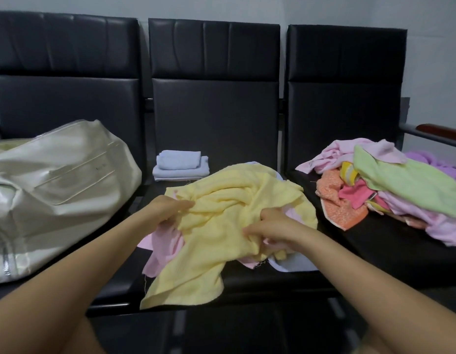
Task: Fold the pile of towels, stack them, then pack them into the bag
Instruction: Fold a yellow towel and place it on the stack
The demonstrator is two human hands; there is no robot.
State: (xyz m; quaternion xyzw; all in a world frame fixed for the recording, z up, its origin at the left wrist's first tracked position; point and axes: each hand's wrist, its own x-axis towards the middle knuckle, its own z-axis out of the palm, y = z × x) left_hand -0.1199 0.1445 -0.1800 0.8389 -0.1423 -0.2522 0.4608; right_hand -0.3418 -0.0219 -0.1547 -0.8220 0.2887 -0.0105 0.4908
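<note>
A crumpled yellow towel (222,221) lies on the middle seat, over a pink towel (165,246) and a pale blue one (285,264). My left hand (168,208) grips the yellow towel at its left side. My right hand (270,229) pinches a fold of it at the right. Behind them, two folded pale blue towels (181,166) sit stacked at the back of the middle seat. A heap of unfolded towels (390,190) in pink, green, orange and purple covers the right seat. The cream bag (56,190) lies on the left seat.
Three black padded seats (214,111) stand in a row against a pale wall. A wooden armrest (438,131) sticks out at the far right. The yellow towel hangs over the middle seat's front edge (260,290), above a dark floor.
</note>
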